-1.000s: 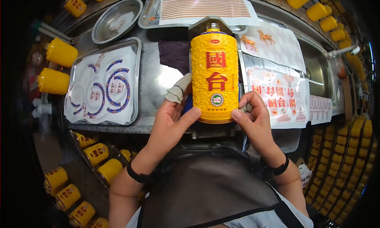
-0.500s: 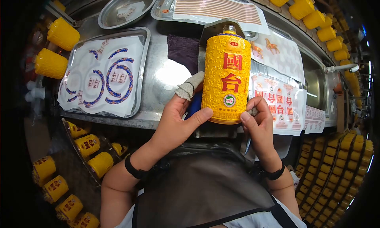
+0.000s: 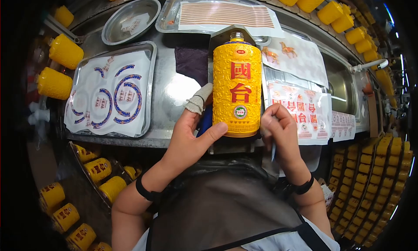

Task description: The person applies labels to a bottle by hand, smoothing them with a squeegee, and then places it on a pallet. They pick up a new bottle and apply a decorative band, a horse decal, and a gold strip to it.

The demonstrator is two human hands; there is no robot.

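Note:
A yellow embossed bottle (image 3: 237, 87) with large red characters and a small round green-and-white emblem leans back on a metal rest (image 3: 213, 44), its bare glass neck at the top. My left hand (image 3: 191, 131) grips its lower left side, thumb on the front near the base and the other fingers behind. White fabric covers (image 3: 198, 100) sit on its fingertips. At the lower right edge of the bottle is my right hand (image 3: 281, 127), fingers curled and slightly blurred. A thin bluish blade-like piece (image 3: 273, 151) sticks out below that hand; its upper part is hidden.
Decal sheets with blue rings lie in a tray (image 3: 150, 89) at left. Red-character decals (image 3: 300, 109), horse decals (image 3: 296, 52) and a striped sheet (image 3: 230, 16) lie right and behind. A round pan (image 3: 111, 35), dark cloth (image 3: 190, 63), sink (image 3: 339, 83) and many yellow bottles (image 3: 370, 181) surround these.
The view has shifted, so the bottle and worktop appear further left. My right fingers have curled inward and drawn slightly off the bottle's edge. My left hand keeps its grip.

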